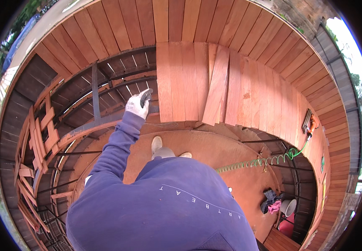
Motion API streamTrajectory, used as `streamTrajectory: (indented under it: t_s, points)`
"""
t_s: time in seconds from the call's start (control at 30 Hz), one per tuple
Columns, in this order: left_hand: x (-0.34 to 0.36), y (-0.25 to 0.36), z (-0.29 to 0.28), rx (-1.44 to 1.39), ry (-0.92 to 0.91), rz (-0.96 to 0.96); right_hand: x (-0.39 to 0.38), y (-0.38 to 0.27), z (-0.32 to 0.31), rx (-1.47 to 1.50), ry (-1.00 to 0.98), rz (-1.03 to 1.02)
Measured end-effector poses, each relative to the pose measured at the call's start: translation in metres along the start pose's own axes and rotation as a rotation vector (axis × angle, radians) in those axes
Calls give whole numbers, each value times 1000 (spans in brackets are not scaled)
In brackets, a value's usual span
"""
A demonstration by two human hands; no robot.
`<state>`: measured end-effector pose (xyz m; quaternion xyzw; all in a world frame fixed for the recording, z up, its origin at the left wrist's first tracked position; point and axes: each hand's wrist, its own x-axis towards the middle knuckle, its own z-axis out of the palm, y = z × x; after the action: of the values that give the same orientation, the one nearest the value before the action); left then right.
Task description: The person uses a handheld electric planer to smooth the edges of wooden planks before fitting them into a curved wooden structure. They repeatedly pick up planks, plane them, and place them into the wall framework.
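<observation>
My left hand (139,103), in a white glove with dark grey on the finger side, reaches forward over the bare dark frame (96,90). It is just left of the cut edge of the fitted reddish wood planks (177,83). Its fingers look bent together; whether anything lies in them I cannot make out. My right hand is out of sight. One loose plank (216,90) rests at a slant on top of the fitted ones, ahead and to the right.
An orange and black nail gun (310,123) lies on the planks at right, with a green coiled air hose (256,162). Wood offcuts (41,138) pile up at left. Below right are a white bucket (289,207) and a black and pink bundle (271,203) on the brown floor (214,146).
</observation>
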<state>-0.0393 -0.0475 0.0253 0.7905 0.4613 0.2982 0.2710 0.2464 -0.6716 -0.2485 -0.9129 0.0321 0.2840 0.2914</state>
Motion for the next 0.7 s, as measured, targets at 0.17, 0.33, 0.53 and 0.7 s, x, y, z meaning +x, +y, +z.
streamTrajectory:
  t_s: [0.17, 0.33, 0.53, 0.7]
  points:
    - [8, -67, 4, 318, -65, -242, -20, -140, -80, 223, 48, -164]
    - [4, -47, 14, 510, -222, -329, -76, -300, -155, 424, 29, -415]
    - [-2, -35, 8, 477, -178, -343, -97, -454, -178, 492, 3, -653]
    - [0, -38, 14, 440, -122, -286, -28, -523, -155, 420, -63, -698]
